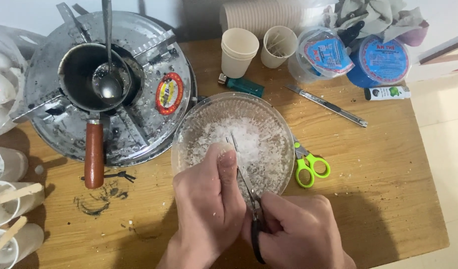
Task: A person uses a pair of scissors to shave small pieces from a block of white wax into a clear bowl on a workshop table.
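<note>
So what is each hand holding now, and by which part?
The right hand holds a knife by its dark handle. What the left hand holds cannot be told.

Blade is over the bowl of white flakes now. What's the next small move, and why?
Probably draw the knife down with the right hand for another shaving: the left hand holds a white piece against the blade over the clear bowl, so flakes land inside.

Shown were two hands (209, 209) (301, 231), one glass bowl (189, 124), one knife (246, 184), one pair of green scissors (308, 167), one saucepan (84, 74), and one ladle (108, 79).
</note>
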